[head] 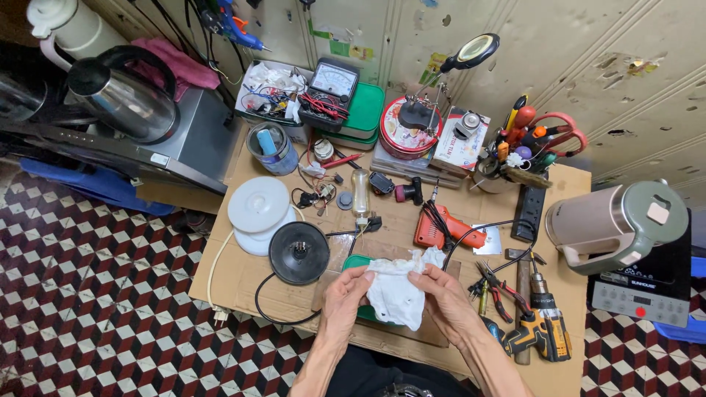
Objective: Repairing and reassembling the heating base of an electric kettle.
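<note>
**Two hands on one white rag, low centre of the bench**

Both hands met over the cardboard work surface (243, 276); I noted the left hand (344, 292) pinching the upper left edge of a crumpled white cloth (397, 290), fingers curled narrow with the thumb pressed on top; the right hand (441, 288) gripped the opposite edge the same way, fingers closed on the fabric. Held so, from two sides, the cloth hung slack between them, probably so it could be spread or turned; it sat just above a green tray (356, 262), of which only a corner showed.

Just left of the hands lay a round black kettle base (298, 252), face up, its cord looping off toward the floor; a white round lid (258, 206) sat touching it, farther up. Near the right wrist I logged red-handled pliers (502, 292) and a yellow-and-black cordless drill (543, 329), both lying flat within easy reach; an orange drill (440, 229) lay beyond the cloth.

Farther back, well apart from the hands: an analogue multimeter (331, 87), a red round tin (409, 126) with a magnifier clamp, a cup of tools (515, 151); a beige-and-green kettle (610, 224) rested tilted at the right edge beside an induction hob (647, 290).
</note>
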